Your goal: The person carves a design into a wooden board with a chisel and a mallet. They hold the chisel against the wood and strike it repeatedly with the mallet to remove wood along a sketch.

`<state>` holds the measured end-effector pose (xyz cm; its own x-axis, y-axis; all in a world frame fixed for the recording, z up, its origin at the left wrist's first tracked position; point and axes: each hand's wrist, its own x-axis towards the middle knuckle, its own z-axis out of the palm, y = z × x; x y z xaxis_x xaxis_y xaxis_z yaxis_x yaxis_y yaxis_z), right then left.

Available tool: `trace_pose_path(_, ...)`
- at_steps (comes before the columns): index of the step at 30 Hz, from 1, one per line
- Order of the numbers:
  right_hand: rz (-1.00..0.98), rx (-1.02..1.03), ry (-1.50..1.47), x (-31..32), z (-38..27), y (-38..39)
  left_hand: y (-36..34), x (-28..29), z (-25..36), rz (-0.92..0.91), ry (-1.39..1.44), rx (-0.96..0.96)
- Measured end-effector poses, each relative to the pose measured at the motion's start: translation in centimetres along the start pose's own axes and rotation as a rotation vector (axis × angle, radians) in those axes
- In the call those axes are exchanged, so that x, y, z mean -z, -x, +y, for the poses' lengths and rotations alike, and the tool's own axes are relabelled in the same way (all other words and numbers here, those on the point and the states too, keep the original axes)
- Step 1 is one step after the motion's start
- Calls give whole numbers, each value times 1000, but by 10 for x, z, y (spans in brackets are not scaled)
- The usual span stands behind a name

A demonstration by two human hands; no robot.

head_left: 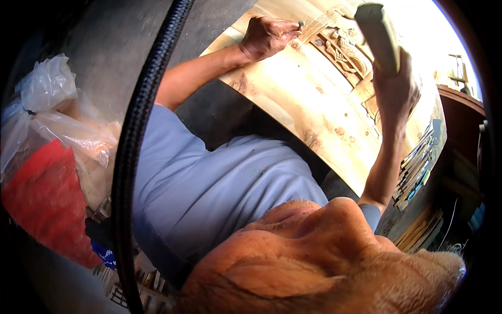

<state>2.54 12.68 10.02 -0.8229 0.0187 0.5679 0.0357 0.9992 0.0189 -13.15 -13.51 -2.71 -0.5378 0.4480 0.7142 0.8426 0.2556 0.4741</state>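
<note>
Evidently part-worked, the pale wooden board [293, 102] spans the frame's upper right: carved relief [345, 57] near its top, lower stretch apparently uncut. At far left slumps a translucent plastic bag [47, 118], contents unclear. My right hand [396, 91] is wrapped around a block-headed mallet [377, 36], upper right; my left hand [268, 39], top centre, clenches a slim chisel-like tool [300, 25].

left grip [269, 39]: curled tight | left forearm [204, 74]: outstretched | right grip [396, 91]: clenched | right forearm [387, 162]: extended
</note>
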Motion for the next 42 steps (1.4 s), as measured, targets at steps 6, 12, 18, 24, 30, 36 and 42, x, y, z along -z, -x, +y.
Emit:
trace_pose_path(6, -376, 144, -267, -4, 3, 105, -2, 0, -3, 83, 40, 139)
trace_pose_path(12, -385, 107, -76, 9, 7, 153, -16, 4, 15, -21, -72, -92)
trace_pose_path(18, -241, 79, -172, 34, 13, 132, -43, 9, 62, -224, 35, -287)
trace_pose_path(24, -32, 26, -473, 38, 24, 100, -75, -57, 119, -367, 35, -831)
trace_pose_path(30, 126, -51, -412, 29, 36, 128, -83, -99, 151, -447, 74, -829)
trace_pose_path(36, 456, -152, -71, 56, 116, 138, -85, -126, 173, -484, 177, -722)
trace_pose_path(42, 495, -837, 70, 73, 306, 179, -117, -106, 117, -255, -22, -521)
